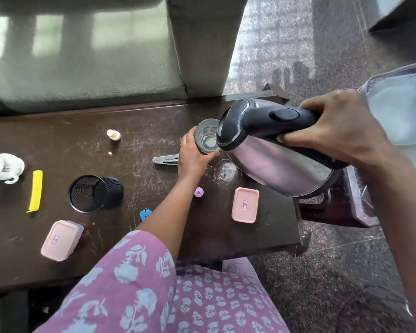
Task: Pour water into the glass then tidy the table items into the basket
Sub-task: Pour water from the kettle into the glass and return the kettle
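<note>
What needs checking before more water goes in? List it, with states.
1. Left hand steadies the glass: ok.
2. Right hand grips the kettle handle: ok.
3. Kettle tilted with its spout end at the glass rim: ok.
4. Water level in the glass: cannot tell.
5. Glass upright on the table: ok.
6. Mesh basket ready for tidying: not ok, it lies on its side.

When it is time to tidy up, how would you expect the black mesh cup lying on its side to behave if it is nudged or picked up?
The black mesh cup lies on its side on the table, so a nudge would probably set its round body rolling. Its open wire mesh suggests that it is light and fairly stiff. It looks empty, so nothing should spill.
</note>
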The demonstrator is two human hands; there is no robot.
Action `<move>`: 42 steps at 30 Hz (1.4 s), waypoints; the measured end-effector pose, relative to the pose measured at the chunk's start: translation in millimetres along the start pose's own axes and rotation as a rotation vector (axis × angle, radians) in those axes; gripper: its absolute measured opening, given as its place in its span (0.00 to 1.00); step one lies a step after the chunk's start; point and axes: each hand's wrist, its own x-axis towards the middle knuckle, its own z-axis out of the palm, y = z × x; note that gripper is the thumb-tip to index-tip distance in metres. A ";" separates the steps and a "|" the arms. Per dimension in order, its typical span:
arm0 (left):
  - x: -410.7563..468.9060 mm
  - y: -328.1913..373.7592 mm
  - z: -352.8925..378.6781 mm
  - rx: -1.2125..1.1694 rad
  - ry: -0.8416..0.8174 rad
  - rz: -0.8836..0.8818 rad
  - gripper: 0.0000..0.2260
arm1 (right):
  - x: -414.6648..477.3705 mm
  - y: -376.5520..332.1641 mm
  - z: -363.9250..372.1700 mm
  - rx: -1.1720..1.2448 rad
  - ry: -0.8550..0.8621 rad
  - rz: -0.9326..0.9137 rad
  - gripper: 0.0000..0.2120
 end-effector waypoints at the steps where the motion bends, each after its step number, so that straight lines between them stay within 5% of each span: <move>1: -0.3 -0.2 0.2 0.002 0.003 0.001 0.37 | -0.6 0.0 -1.1 0.002 0.002 0.001 0.16; 42: 0.7 -6.6 4.7 0.055 0.027 -0.007 0.38 | -5.2 3.7 -11.1 0.013 -0.031 -0.013 0.10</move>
